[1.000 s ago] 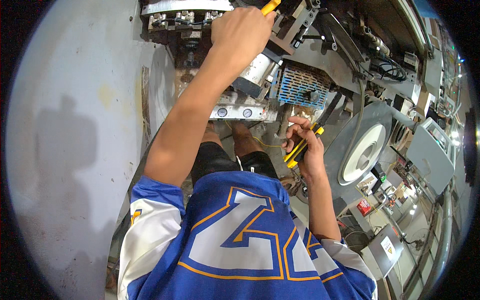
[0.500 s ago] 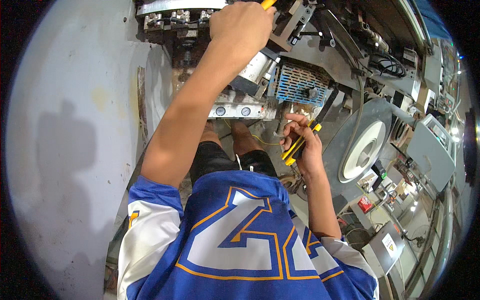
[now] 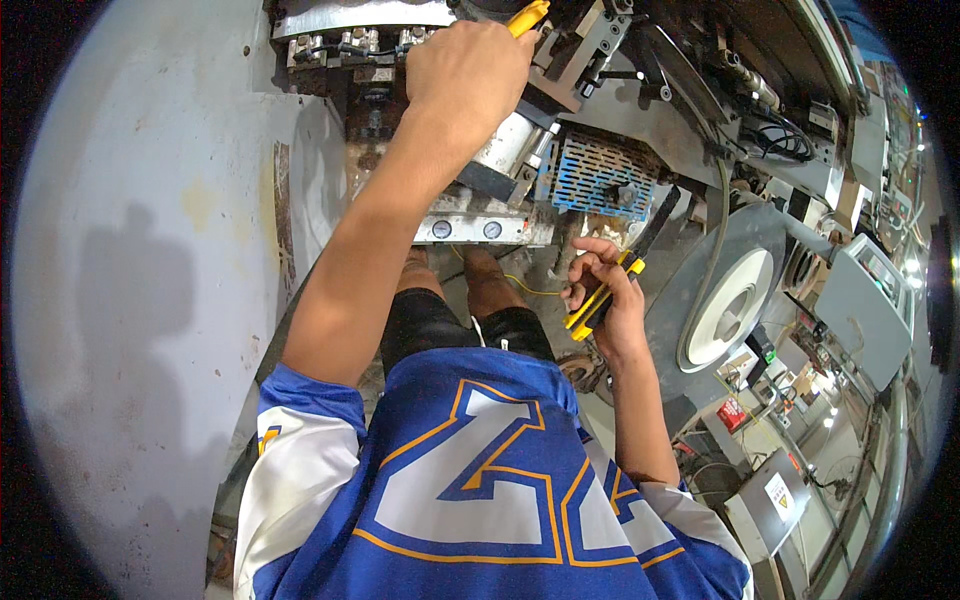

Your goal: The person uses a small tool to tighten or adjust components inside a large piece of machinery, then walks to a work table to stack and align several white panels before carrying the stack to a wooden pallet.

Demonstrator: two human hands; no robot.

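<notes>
Head camera: the right hand (image 3: 614,292) is loosely curling its fingers around a yellow-and-black tool (image 3: 588,313) slanting across the palm; the left hand (image 3: 467,75), fingertips hidden, is gripping a yellow handle (image 3: 529,17) beside the machine (image 3: 588,62).

Head-worn fisheye, close, facing down toward hands (image 3: 468,78).

the person's left grip (image 3: 465,72) shows mostly the back of the hand; its fingertips are hidden, as is all but the protruding end of the yellow tool (image 3: 528,18). in the right grip (image 3: 615,288), curled fingers cover part of the yellow-and-black tool (image 3: 580,325). the curved metal plate (image 3: 365,17) is cut off by the top edge, the jersey (image 3: 455,500) by the bottom. the gauges (image 3: 492,230) are too small to read, and the background lights (image 3: 912,266) blur.
</notes>
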